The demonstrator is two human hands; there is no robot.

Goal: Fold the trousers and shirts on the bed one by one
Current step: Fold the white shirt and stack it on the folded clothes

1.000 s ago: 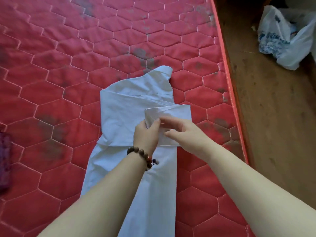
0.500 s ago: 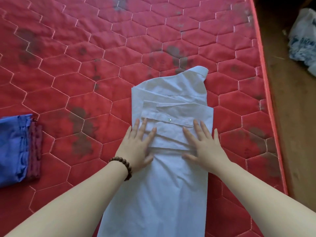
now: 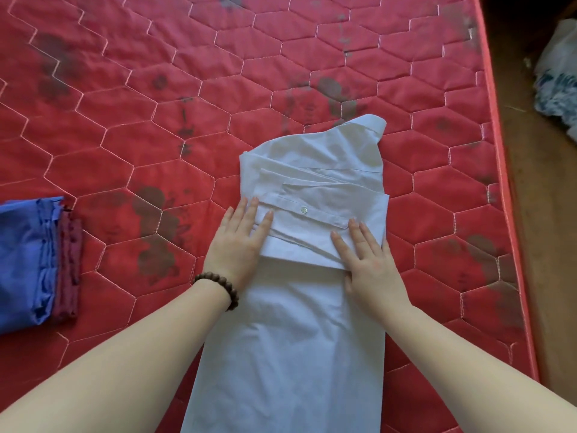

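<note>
A white shirt [image 3: 296, 332] lies lengthwise on the red quilted mattress [image 3: 156, 89], its sides folded in to a long narrow strip, collar at the far end. A folded sleeve with a buttoned cuff [image 3: 304, 210] lies across its upper part. My left hand [image 3: 239, 242], with a bead bracelet on the wrist, presses flat on the left end of that sleeve. My right hand [image 3: 367, 260] presses flat on the right end, fingers straight.
A folded blue garment [image 3: 25, 260] on top of a dark red one [image 3: 68, 264] sits at the left edge of the view. The mattress's right edge [image 3: 499, 151] borders a wooden floor where a white plastic bag [image 3: 559, 85] lies.
A second ago both hands pinched the sleeve cuff near the shirt's middle. The sleeve now lies across the shirt and both hands press flat on it. The view has shifted left.
</note>
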